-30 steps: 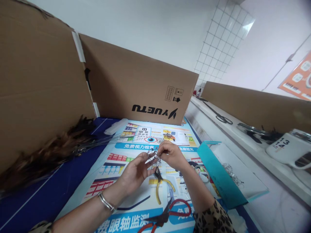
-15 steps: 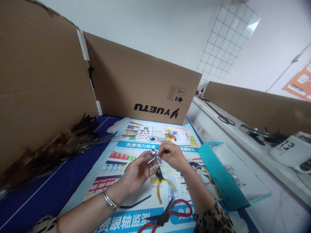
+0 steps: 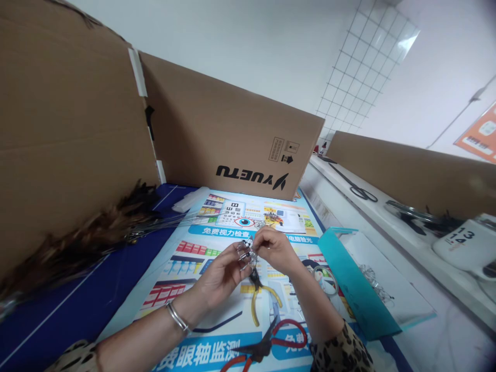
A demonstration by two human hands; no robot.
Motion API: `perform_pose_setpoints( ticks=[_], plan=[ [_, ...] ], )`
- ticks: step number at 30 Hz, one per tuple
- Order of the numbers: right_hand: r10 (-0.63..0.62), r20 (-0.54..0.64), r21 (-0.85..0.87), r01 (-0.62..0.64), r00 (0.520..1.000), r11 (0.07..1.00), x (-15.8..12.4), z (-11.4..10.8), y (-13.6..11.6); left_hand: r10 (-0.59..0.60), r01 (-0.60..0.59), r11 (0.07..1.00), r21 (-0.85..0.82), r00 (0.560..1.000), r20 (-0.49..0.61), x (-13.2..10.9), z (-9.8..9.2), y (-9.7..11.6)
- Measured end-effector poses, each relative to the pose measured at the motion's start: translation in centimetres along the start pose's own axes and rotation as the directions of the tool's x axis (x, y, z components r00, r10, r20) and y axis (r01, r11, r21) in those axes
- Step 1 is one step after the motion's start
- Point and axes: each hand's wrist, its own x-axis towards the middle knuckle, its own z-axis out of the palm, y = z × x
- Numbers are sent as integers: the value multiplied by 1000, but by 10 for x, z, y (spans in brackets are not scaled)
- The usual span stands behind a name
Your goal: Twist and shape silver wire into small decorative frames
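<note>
My left hand (image 3: 221,276), with a silver bangle at its wrist, has its fingers curled round a small silvery wire piece (image 3: 247,253) with dark bits on it. Against the same piece, from the right, my right hand (image 3: 277,250) pinches with thumb and fingertips. The fine detail between the fingers is too small to make out. Just below them, yellow-handled pliers (image 3: 254,305) lie on the printed sheet (image 3: 217,320). Closer to me are red-handled scissors (image 3: 260,350), partly cut off by the lower edge.
At the right stands an open teal box (image 3: 360,299) holding thin wire pieces (image 3: 374,281). Brown feathers (image 3: 89,232) and long thin wires lie left. Cardboard panels (image 3: 232,129) close off the back and left. A roll of tape (image 3: 325,280) sits beyond my right forearm. A mug (image 3: 461,245) stands on the ledge.
The view has shifted very slightly. Both hands stay at the wire piece with almost the same grip; the tools lie where they were.
</note>
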Motion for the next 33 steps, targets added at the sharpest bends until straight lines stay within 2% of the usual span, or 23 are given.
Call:
perform_pose_setpoints(
  ticks=[5, 9, 13, 19, 22, 25, 33],
  plan=[
    [-4, -5, 6, 4, 1000, 1000, 0, -2, 2, 23, -21, 998, 62, 999, -41, 4, -4, 2],
    [-28, -41, 36, 29, 999, 999, 0, -8, 5, 56, -44, 974, 224, 997, -48, 11, -9, 17],
    [-75, -100, 47, 80, 992, 996, -1, -9, 4, 88, -65, 897, 436, 996, -33, 14, -9, 38],
    [-125, -141, 57, 135, 982, 989, -3, -8, 3, 144, -105, 784, 612, 989, -15, 8, 1, 55],
    [-119, -147, 87, 133, 982, 987, -4, -9, 4, 201, -176, 748, 640, 979, 34, 4, 8, 55],
    [-82, -145, 136, 102, 986, 985, -5, -9, 7, 226, -216, 751, 624, 972, 64, 2, 12, 52],
    [-54, -82, 198, 70, 995, 978, -4, -10, 11, 180, -155, 780, 606, 983, 19, 6, 5, 46]
  ],
)
